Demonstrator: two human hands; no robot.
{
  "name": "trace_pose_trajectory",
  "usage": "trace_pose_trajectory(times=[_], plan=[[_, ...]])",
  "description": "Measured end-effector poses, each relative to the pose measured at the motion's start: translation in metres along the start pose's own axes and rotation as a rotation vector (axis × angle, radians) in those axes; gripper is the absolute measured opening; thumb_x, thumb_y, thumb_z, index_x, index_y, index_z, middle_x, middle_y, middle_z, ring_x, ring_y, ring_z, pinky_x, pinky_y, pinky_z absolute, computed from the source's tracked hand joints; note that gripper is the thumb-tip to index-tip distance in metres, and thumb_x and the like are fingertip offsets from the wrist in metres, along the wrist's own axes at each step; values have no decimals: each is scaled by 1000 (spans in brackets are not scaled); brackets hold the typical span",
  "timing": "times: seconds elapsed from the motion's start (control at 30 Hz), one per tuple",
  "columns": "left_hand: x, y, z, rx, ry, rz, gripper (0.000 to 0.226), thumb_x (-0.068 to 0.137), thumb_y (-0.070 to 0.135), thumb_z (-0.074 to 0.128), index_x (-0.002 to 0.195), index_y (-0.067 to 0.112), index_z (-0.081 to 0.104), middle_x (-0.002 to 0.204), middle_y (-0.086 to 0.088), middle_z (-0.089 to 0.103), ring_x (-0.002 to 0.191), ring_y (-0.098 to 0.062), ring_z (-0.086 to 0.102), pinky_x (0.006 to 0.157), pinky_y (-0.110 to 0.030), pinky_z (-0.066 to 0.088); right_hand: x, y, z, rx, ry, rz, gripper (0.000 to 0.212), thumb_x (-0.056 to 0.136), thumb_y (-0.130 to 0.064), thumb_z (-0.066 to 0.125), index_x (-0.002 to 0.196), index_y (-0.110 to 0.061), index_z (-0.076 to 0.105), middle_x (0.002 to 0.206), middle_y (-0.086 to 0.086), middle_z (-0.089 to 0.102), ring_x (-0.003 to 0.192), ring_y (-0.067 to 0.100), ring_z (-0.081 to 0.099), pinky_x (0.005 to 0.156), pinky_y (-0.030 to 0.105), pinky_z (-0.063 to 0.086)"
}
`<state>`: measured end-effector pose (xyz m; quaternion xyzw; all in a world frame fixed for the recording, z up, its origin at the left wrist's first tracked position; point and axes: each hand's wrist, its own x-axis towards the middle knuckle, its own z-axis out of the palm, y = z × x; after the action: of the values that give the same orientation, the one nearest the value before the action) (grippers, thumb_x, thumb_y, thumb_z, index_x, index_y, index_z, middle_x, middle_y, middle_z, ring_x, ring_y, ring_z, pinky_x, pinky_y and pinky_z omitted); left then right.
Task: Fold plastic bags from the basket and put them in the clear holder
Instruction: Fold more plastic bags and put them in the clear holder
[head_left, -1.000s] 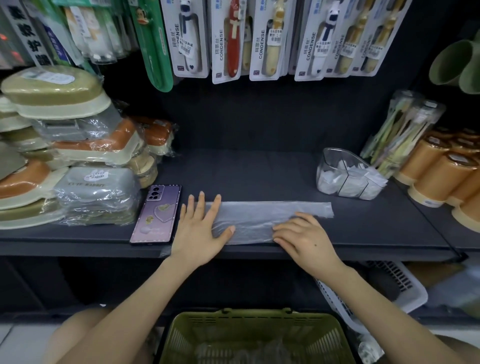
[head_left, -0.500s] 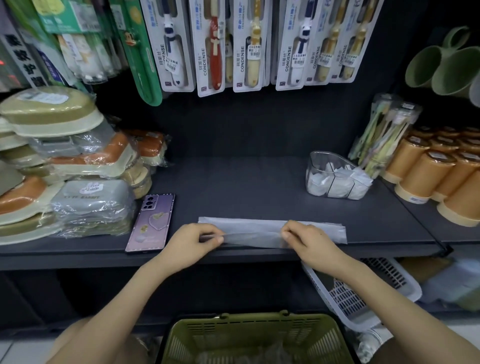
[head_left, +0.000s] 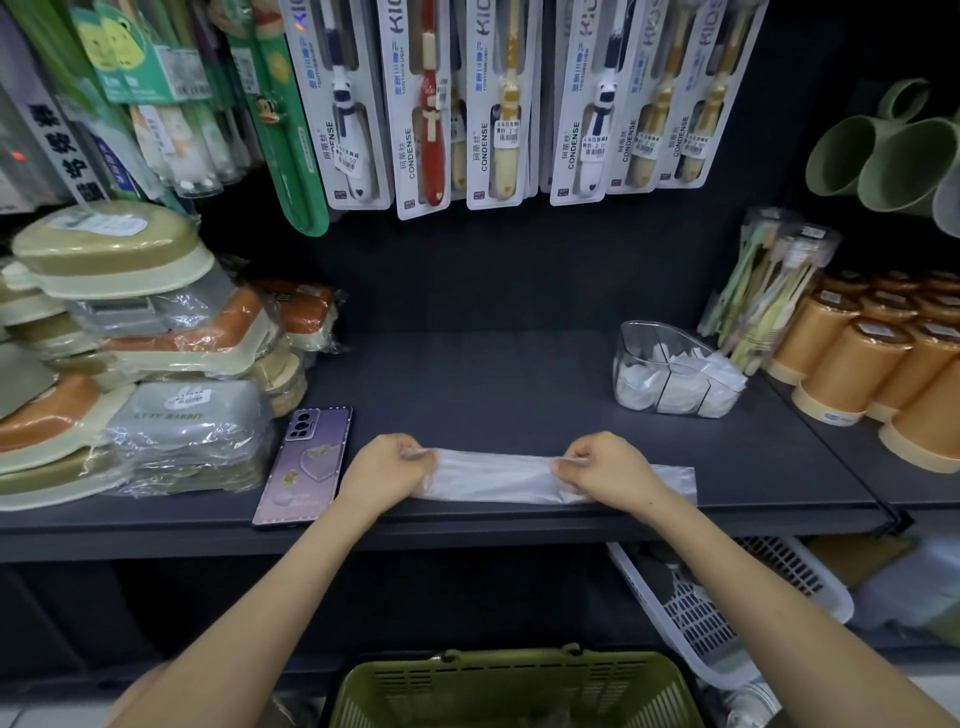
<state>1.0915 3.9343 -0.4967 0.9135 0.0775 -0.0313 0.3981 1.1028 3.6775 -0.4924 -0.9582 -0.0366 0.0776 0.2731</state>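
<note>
Lying along the front of a dark grey shop shelf: long translucent plastic bag strip, far edge pinched by left hand and right hand; clear plastic holder further back, right.

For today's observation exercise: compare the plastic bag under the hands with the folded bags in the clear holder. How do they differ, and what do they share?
The plastic bag lies flat on the shelf as one long strip; the folded bags are small compact packets. The plastic bag is pinched by the left hand and right hand; the folded bags sit untouched in the clear holder. Both are pale, translucent plastic.
</note>
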Motion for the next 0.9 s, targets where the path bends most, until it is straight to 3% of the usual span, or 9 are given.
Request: trace_pose_trajectory(times=[0.13, 0.27, 0.37, 0.47, 0.57, 0.63, 0.7, 0.8, 0.9], plan=[[0, 4, 3, 104, 159, -57, 30, 91, 37, 59, 97, 8, 58, 85, -5, 65, 94, -32, 63, 70, -31, 39, 5, -2, 3, -59, 8, 28, 26, 87, -32, 59, 69, -13, 63, 84, 4, 69, 83, 21, 63, 64, 27, 42], [-11, 4, 18, 586, 492, 298, 33, 83, 29, 59, 102, 3, 63, 90, -21, 62, 78, -40, 60, 66, -41, 46, 5, -3, 4, -70, 4, 38, 29, 87, -32, 58, 64, -15, 57, 78, 2, 67, 78, 21, 61, 59, 25, 39], [-17, 6, 39, 571, 315, 503, 50, 89, 34, 35, 115, 5, 66, 118, -21, 63, 106, -41, 60, 94, -47, 47, 5, -3, 3, -67, 2, 34, 32, 87, -31, 57, 60, -15, 50, 71, 1, 59, 72, 21, 57, 57, 25, 37], [-23, 15, 53, 643, 45, 391, 62, 99, 44, 10, 149, 16, 33, 157, -16, 25, 145, -38, 18, 119, -44, 7, 4, -4, 3, -75, -2, 35, 29, 87, -30, 56, 63, -15, 55, 75, 2, 64, 75, 21, 59, 57, 24, 37], [-20, 11, 61, 728, -70, 235, 56, 102, 48, 10, 154, 30, 0, 162, -10, -6, 148, -33, -11, 117, -47, -11, 5, -2, 3, -63, -27, 34, 23, 88, -29, 56, 71, -15, 64, 83, 3, 68, 83, 22, 63, 62, 26, 41], [-19, 9, 63, 748, -74, 218, 58, 101, 52, 10, 153, 33, -3, 162, -9, -9, 147, -32, -14, 118, -49, -12, 4, -1, -2, 68, -50, 5, 18, 90, -30, 57, 75, -22, 64, 88, -4, 68, 92, 18, 64, 75, 29, 47], [-19, 9, 65, 745, -72, 212, 62, 97, 59, 5, 153, 34, -3, 162, -9, -9, 147, -32, -14, 118, -50, -11, -1, -3, -5, 158, 48, -40, 12, 92, -34, 57, 95, -27, 66, 96, -8, 68, 99, 16, 62, 86, 33, 48], [-19, 9, 66, 740, -68, 213, 87, 73, 69, -18, 153, 36, -3, 161, -8, -9, 147, -31, -14, 118, -50, -11, -11, -13, 11, -274, 529, -275, 36, 89, -32, 45, 111, -19, 70, 96, 1, 71, 87, 27, 66, 75, 37, 51], [-19, 9, 65, 735, -71, 203, 82, 80, 74, -7, 153, 37, -4, 161, -7, -11, 147, -31, -15, 118, -51, -10, -19, -26, 43, -499, 359, -417, 53, 85, -35, 30, 115, -17, 70, 118, 6, 69, 108, 27, 65, 97, 52, 46]])
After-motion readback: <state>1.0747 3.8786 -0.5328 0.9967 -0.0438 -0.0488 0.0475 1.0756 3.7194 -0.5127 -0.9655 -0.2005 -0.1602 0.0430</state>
